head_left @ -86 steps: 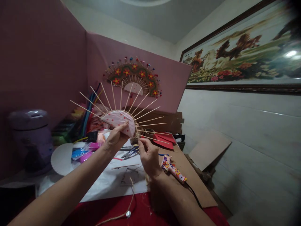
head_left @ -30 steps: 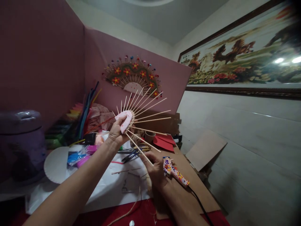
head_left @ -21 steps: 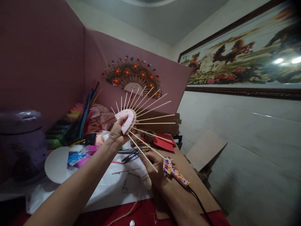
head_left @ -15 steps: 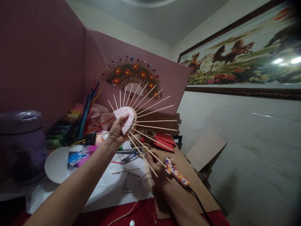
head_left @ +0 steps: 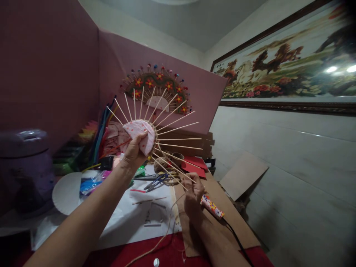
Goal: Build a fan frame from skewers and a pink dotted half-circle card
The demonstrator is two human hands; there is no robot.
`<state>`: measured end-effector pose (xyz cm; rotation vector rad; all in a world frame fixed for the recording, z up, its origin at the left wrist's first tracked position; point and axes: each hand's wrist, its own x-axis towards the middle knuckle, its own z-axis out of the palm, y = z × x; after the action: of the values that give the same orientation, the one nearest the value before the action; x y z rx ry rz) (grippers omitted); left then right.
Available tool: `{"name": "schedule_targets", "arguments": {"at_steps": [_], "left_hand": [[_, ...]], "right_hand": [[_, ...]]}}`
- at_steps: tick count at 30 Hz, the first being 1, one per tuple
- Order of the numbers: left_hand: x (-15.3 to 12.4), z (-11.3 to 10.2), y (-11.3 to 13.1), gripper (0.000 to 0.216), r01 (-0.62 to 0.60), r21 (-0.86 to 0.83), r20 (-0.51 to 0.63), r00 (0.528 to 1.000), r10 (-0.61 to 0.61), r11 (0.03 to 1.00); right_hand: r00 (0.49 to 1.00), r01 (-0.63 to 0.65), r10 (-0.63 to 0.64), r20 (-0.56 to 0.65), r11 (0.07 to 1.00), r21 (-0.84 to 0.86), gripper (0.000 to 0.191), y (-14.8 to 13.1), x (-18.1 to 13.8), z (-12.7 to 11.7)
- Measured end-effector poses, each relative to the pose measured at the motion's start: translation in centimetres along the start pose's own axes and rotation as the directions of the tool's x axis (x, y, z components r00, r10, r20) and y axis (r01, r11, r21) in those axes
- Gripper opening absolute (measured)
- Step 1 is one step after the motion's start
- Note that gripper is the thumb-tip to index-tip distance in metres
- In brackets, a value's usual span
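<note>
My left hand (head_left: 133, 154) holds up a half-round pink dotted pad (head_left: 140, 131) from which several thin wooden skewers (head_left: 178, 128) fan out. Jute twine is wound along the pad's rim. Lower down, my right hand (head_left: 193, 193) is closed around the twine (head_left: 164, 237), which trails down over the table edge. Its fingers touch the lowest skewers. A spotted glue gun (head_left: 211, 207) lies just right of that hand, its black cord running toward me.
A finished fan with red flowers (head_left: 157, 87) hangs on the pink board. On the table lie scissors (head_left: 155, 181), white paper (head_left: 139, 215), a white paper plate (head_left: 65, 193), red paper pieces (head_left: 194, 165), a tape roll (head_left: 176, 157) and brown cardboard (head_left: 241, 174). A purple pot (head_left: 25, 163) stands at left.
My left hand turned the skewer fan, first edge-on, then back so more skewers point up. My right hand dropped from the pad's rim toward the table and now pulls the twine.
</note>
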<state>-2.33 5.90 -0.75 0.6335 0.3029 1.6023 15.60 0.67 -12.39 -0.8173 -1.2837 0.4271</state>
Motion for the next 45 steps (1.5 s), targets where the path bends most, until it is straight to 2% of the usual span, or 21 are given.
{"name": "schedule_targets", "arguments": {"at_steps": [3,8,11,21,28,31,35,41,43,45], "left_hand": [[0.0,0.1,0.0,0.017,-0.003,0.002,-0.004,1.000,0.003,1.000],[0.2,-0.2,0.2,0.012,-0.016,0.019,0.033,0.999,0.016,1.000],[0.4,-0.4,0.6,0.009,-0.030,0.026,0.057,0.998,0.028,0.999],[0.5,-0.5,1.4,0.007,-0.050,0.073,0.070,0.997,0.045,0.996],[0.8,-0.9,1.6,0.010,-0.005,0.091,0.087,0.996,-0.003,0.996],[0.8,-0.9,1.6,0.010,-0.006,0.127,0.090,0.996,-0.005,0.992],[0.6,-0.8,1.7,0.009,-0.015,0.165,0.083,0.997,0.001,0.986],[0.6,-0.8,1.9,0.012,0.014,0.150,0.086,0.996,-0.027,0.989],[0.7,-0.9,1.9,0.012,0.027,0.126,0.097,0.995,-0.040,0.992],[0.8,-1.0,1.7,0.012,0.049,0.096,0.105,0.993,-0.059,0.994]], "right_hand": [[0.999,0.005,-0.004,-0.039,1.000,0.010,0.021,0.1,0.3,-0.1],[0.995,0.096,-0.096,0.034,0.995,0.018,0.024,0.2,0.3,-0.5],[0.993,0.118,-0.119,0.024,0.992,0.036,0.029,0.1,0.3,-0.7],[0.976,0.212,-0.216,-0.041,0.973,-0.087,0.035,-0.7,0.6,-1.5],[0.944,0.329,-0.327,0.035,0.939,-0.101,0.035,-1.8,0.8,-1.7],[0.949,0.316,-0.315,0.027,0.946,-0.069,0.038,-1.8,0.7,-1.7],[0.969,0.242,-0.240,-0.058,0.970,0.033,0.040,-1.7,0.5,-1.5],[0.984,0.125,-0.076,-0.163,0.940,0.319,0.044,-1.8,1.4,-1.0],[0.988,0.097,-0.053,-0.143,0.942,0.322,0.042,-1.6,1.7,-1.1],[0.997,0.061,-0.047,-0.062,0.970,0.237,0.039,-1.4,1.6,-1.1]]}}
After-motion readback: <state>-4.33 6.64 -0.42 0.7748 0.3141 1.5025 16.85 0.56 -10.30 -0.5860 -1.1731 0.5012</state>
